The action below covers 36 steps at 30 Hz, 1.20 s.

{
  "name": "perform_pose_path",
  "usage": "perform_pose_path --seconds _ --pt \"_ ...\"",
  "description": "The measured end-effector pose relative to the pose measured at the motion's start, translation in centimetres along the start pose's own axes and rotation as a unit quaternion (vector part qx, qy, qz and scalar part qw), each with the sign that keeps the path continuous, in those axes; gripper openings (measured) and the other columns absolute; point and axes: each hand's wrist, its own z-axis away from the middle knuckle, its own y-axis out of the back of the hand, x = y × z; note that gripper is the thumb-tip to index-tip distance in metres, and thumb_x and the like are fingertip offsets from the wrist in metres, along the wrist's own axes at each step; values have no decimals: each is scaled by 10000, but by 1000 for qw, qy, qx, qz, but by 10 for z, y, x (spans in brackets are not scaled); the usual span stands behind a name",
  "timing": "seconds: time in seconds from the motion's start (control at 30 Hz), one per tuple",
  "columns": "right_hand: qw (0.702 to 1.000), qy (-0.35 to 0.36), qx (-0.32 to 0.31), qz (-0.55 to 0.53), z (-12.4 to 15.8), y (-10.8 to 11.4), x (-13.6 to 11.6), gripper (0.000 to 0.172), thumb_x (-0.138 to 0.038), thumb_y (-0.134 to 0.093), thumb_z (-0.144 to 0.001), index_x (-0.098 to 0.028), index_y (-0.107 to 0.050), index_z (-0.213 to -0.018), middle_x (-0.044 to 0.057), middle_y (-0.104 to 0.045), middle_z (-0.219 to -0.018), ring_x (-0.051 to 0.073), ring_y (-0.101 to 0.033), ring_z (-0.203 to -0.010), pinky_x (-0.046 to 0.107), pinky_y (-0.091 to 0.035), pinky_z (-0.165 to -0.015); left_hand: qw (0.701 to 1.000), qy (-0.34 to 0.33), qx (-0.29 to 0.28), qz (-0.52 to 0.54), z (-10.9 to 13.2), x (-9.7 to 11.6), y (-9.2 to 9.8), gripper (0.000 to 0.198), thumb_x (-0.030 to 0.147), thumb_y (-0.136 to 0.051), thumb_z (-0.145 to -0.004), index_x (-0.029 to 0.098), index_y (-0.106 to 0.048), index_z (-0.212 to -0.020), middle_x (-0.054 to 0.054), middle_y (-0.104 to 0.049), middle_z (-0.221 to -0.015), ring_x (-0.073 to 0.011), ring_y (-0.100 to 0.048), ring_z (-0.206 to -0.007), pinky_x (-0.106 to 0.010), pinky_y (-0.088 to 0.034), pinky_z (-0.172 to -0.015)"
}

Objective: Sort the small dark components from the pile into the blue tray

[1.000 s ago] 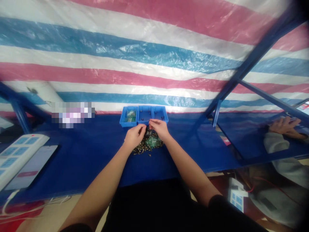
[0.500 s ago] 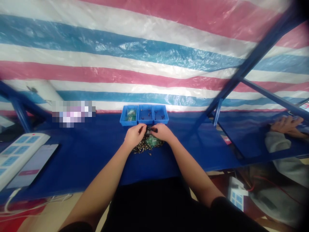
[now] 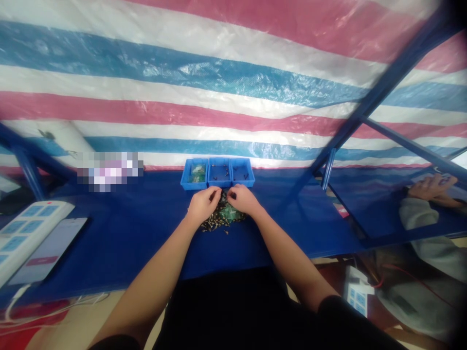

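Note:
Both hands hover over a pile of small brass-and-dark screw-like parts (image 3: 215, 221) on the blue tabletop, just in front of three bins. My left hand (image 3: 204, 204) is closed in a pinch at the pile's left side; whatever sits between its fingertips is too small to name. Facing it, my right hand (image 3: 243, 199) also has thumb and fingertips pinched together, and its contents cannot be made out. Pieces of clear green material (image 3: 230, 213) lie on the pile below the right hand. Behind the hands stand a left blue bin (image 3: 195, 185) with greenish pieces, a middle bin (image 3: 219, 183) and a right bin (image 3: 243, 183) with a few dark parts.
At the left lie a white power strip (image 3: 32, 218) and a phone (image 3: 51, 248) with a cable. A blue frame post (image 3: 330, 167) rises at the right. Beyond it are a co-worker's hands (image 3: 432, 187) and grey sleeve. Striped sheeting (image 3: 219, 107) hangs behind.
My right hand has shifted slightly, its fingers drawing closer together near the left fingertips. My left hand and the bins look the same.

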Motion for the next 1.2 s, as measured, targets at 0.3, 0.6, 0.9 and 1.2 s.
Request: perform_pose_path --seconds 0.3,0.6,0.9,1.2 --pt "937 -21 -12 -349 -1 8 -4 172 -340 -633 -789 -172 -665 -807 14 -645 -783 130 -567 -694 246 -445 -659 1000 8 -8 26 0 -2 -3 316 392 -464 -935 239 -634 -1153 -19 -715 -921 -154 -652 -745 -252 -483 -703" --pt "903 -59 17 -425 -2 8 -7 264 -408 -691 -754 -194 -675 -908 19 -663 -771 144 -604 -690 267 -486 -658 999 0 -25 29 0 -2 -3 293 409 -433 -948 223 -645 -1027 -20 -710 -877 -151 -645 -719 -240 -470 -659" --pt "914 -81 72 -390 -2 3 -7 264 -410 -704 -737 -176 -718 -858 58 -717 -851 162 -639 -747 293 -513 -728 999 1 -15 36 0 -3 -4 295 435 -469 -929 233 -642 -1059 -8 -698 -820 -147 -639 -706 -242 -474 -677" --pt "914 -75 53 -396 -2 1 -6 279 -404 -706 -735 -175 -722 -895 58 -721 -856 158 -640 -745 291 -520 -725 999 4 -13 33 0 -3 -4 284 432 -443 -943 236 -630 -1025 -15 -700 -860 -152 -639 -715 -244 -463 -672"
